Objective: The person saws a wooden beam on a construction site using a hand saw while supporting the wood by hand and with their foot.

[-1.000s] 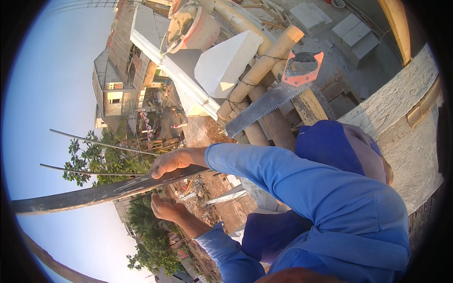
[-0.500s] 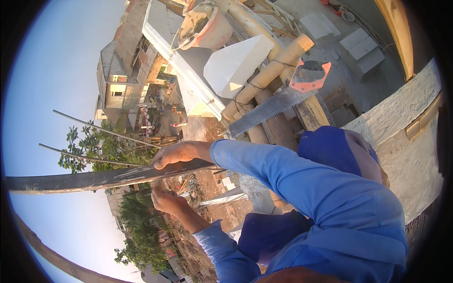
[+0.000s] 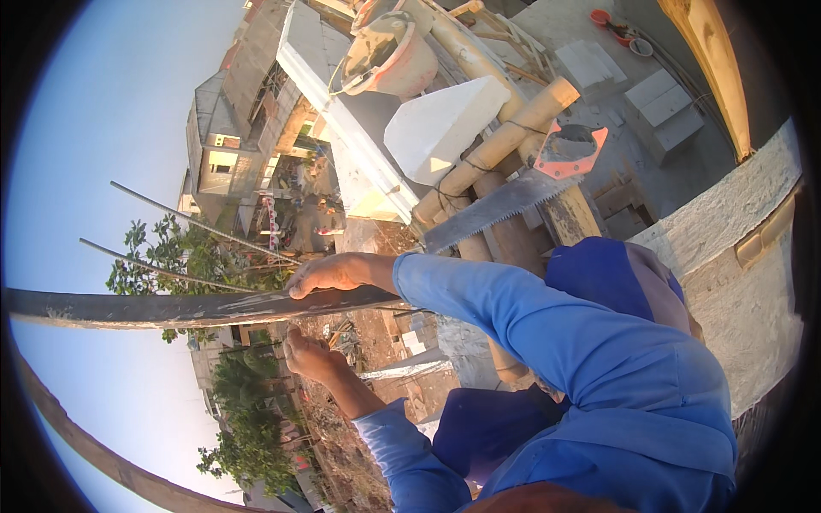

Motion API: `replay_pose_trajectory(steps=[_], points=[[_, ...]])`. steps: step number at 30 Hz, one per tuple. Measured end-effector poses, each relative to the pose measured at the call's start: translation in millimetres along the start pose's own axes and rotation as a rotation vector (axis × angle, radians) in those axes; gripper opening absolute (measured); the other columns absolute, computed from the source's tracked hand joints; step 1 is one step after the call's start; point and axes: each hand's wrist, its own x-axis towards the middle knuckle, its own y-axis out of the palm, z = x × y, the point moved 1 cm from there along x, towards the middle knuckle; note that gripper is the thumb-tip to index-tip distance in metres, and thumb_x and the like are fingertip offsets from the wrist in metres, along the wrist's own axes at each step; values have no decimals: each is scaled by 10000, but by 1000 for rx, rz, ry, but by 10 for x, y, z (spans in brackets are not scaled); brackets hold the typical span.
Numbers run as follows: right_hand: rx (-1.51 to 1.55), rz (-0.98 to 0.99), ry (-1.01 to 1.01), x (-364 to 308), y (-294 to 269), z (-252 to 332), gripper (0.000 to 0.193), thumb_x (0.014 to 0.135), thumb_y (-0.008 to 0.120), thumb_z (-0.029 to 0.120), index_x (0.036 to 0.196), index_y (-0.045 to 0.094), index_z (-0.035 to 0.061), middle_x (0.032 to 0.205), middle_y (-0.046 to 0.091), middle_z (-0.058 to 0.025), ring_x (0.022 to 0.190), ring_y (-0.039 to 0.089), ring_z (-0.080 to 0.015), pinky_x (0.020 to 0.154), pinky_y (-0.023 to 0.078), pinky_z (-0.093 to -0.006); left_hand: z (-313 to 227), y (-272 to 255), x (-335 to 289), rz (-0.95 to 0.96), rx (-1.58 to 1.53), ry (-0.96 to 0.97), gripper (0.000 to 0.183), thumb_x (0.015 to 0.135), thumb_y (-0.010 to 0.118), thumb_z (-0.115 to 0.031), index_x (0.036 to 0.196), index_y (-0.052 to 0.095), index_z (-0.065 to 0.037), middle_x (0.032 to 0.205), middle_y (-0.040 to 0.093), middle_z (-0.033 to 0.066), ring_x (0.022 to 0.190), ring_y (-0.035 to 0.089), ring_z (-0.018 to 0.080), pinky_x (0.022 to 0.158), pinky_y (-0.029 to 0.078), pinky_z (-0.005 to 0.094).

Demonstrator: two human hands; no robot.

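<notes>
A long dark plank point(image 3: 171, 309) with a pale, rough lower edge stretches in from the left. My right hand point(image 3: 329, 274) is closed over it, fingers bent down against its face. Just under the plank is my left hand point(image 3: 312, 355), its fingers curled together; whatever they may hold is hidden. Beyond my right forearm a handsaw point(image 3: 505, 208) with an orange handle point(image 3: 571, 152) lies across bamboo poles, teeth toward me.
Tied bamboo poles point(image 3: 500, 150) carry a white block point(image 3: 445, 128) and a mortar-smeared bucket point(image 3: 395, 64). Two ribbed metal rods point(image 3: 201, 221) jut out beyond the plank. A rough concrete wall point(image 3: 727, 197) stands at right. Ground with trees point(image 3: 248, 402) lies far below.
The view has shifted a little, so the saw, bucket and blocks sit slightly lower and farther right. The plank's left end appears higher. Both hands keep nearly the same pose.
</notes>
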Motion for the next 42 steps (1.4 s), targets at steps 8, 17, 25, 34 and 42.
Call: replay_pose_trajectory(steps=[8,17,25,34,42], points=[[-4,25,-13,-11,9,6,510,831,644,358,1209,547,30,1253,516,-97,1214,378,-220,1010,260,-356,61,-31,46,28,-28,3,220,796,553,-150,618,443,-84,502,301,-36,393,259,65,371,176,255],[-36,24,-1,-67,31,48,562,828,640,396,1238,516,32,1298,474,-115,1237,353,-237,1014,254,-369,49,-33,38,17,-5,15,233,802,556,-158,618,437,-82,515,295,-34,403,263,74,373,184,262],[-33,18,-17,-54,24,34,534,820,653,392,1190,542,24,1246,502,-90,1208,365,-223,1005,254,-359,-22,7,-19,9,-74,-16,244,781,538,-107,573,413,-79,481,305,-34,406,260,64,392,171,254],[-32,67,27,80,-39,-46,543,861,601,353,1271,472,22,1430,311,-188,1368,150,-301,1084,114,-434,112,-66,130,43,-49,-24,165,809,520,-151,765,602,-15,544,353,-27,424,310,52,369,206,223],[-7,-64,25,6,-55,-48,488,803,662,396,1144,592,55,897,528,45,1034,406,-122,977,218,-345,198,-53,173,99,-142,56,164,812,532,-124,682,580,-37,527,341,-40,417,294,51,368,182,241]])
